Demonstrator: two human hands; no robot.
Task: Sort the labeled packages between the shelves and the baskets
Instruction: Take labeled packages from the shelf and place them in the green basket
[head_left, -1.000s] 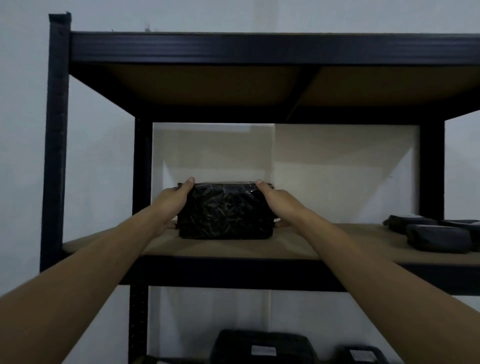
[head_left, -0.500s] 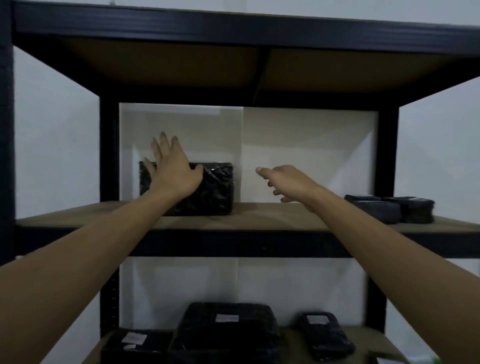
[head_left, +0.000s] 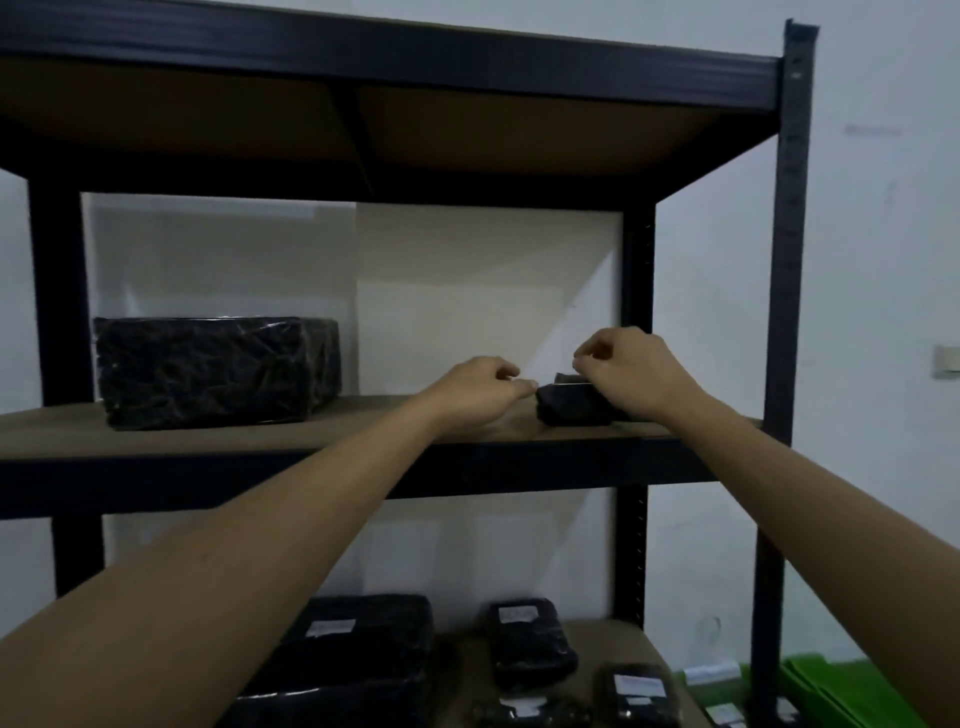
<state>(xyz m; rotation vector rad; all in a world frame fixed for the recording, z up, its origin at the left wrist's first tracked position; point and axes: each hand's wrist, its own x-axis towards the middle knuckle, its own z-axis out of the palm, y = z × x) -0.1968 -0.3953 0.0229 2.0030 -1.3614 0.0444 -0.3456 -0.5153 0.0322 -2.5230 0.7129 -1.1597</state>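
A large black wrapped package (head_left: 208, 371) stands at the left of the middle shelf (head_left: 311, 434). At the right of that shelf lie small black packages (head_left: 571, 408), stacked. My left hand (head_left: 480, 387) reaches in with curled fingers, and its fingertips pinch the left end of the small packages. My right hand (head_left: 631, 371) hangs over them from the right, its curled fingers pinching the top edge of the upper one. My right hand and wrist hide the right part of the stack.
The lower shelf (head_left: 618, 636) holds several black packages with white labels (head_left: 524, 642). Green baskets (head_left: 841, 691) stand on the floor at the bottom right. The black rack post (head_left: 789, 312) rises right of my right arm. Another shelf board sits overhead.
My left hand left the large package and both hands moved right to the small packages. The view turned to the right, so the large package now appears at the left.
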